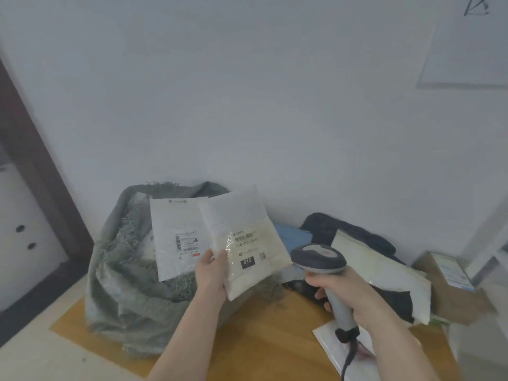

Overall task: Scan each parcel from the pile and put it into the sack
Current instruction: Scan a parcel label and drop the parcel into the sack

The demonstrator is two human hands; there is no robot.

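Note:
My left hand (211,273) grips a white padded parcel (244,237) by its lower left edge, label with barcode and "010" facing me, held above the sack's right side. A grey-green woven sack (121,273) stands open on the floor at the left; a white parcel (176,237) sticks upright out of its mouth. My right hand (349,290) grips the handle of a grey barcode scanner (319,258), whose head sits just right of the held parcel's label. The pile lies at the right: a cream envelope (384,273) on dark parcels (343,226).
A brown cardboard box (450,284) with a label sits at the far right. A flat white envelope (327,345) lies on the orange floor patch under the scanner cable. A blue parcel (291,235) lies behind. White wall behind, dark door frame (35,171) at the left.

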